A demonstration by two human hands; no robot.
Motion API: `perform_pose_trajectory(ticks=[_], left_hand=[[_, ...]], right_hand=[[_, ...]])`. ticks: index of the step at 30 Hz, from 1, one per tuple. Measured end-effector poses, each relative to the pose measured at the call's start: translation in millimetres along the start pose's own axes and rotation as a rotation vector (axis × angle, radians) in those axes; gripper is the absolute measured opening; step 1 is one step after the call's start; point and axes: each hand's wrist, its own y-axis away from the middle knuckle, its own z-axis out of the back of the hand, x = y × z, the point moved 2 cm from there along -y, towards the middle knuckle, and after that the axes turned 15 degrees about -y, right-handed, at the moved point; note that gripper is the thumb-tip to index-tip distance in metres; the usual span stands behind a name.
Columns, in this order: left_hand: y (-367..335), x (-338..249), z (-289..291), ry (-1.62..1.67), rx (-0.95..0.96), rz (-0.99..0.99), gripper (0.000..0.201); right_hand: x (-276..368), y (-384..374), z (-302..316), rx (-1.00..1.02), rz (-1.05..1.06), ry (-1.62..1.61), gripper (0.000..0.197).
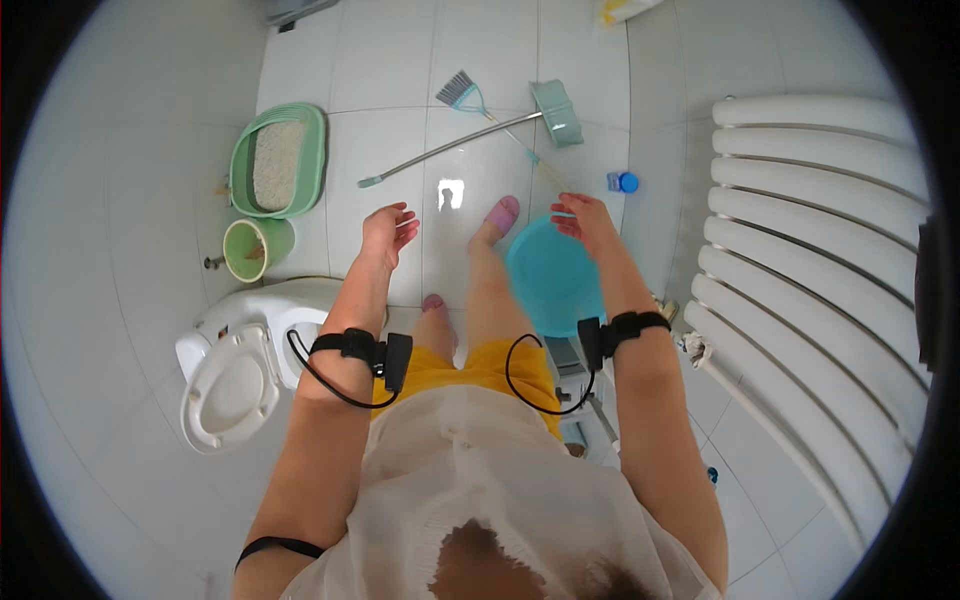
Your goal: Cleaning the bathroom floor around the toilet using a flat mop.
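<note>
My left hand (388, 236) hangs over the tiled floor with fingers slightly bent and apart, holding nothing. My right hand (588, 222) is above the rim of a round turquoise basin (548, 275), its fingers spread and nothing visible in them. Just beyond the right hand ends the pale handle of a broom (458, 90) lying on the floor; whether the fingertips touch it I cannot tell. Across the broom lies the metal handle of a green long-handled dustpan (557, 115). Both forearms carry black straps with small devices and cables.
At left are a green litter tray (318, 165) with pale granules, a green bin (238, 252) and a white toilet (235, 385) with its lid up. A blue-capped container (626, 182) stands by the right wall, near a large white radiator (800, 230). Pink slippers (503, 214) are on my feet.
</note>
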Motion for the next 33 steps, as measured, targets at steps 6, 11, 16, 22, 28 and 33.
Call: perform_pose_trajectory(ticks=[6,11,16,22,28,33], left_hand=[[-75,-54,-57,0.002,0.029,-0.078,0.029],[-172,-41,-97,0.115,0.07,0.02,0.029],[-297,12,-83,0.333,-0.042,0.236,0.034],[-384,52,-62,0.517,-0.353,0.56,0.038],[-442,80,-37,0.816,-0.357,0.505,0.031],[-430,49,-35,0.954,-0.271,0.328,0.013]], right_hand=[[10,-96,15,-0.091,-0.088,0.001,0.031],[-38,-191,57,-0.196,-0.141,-0.355,0.024],[-121,-297,85,-0.368,-0.196,-0.851,0.023],[-179,-397,125,-0.748,-0.204,-0.986,0.037],[-213,-437,166,-0.686,-0.222,-1.148,0.021],[-193,-433,147,-0.714,-0.138,-1.165,0.018]])
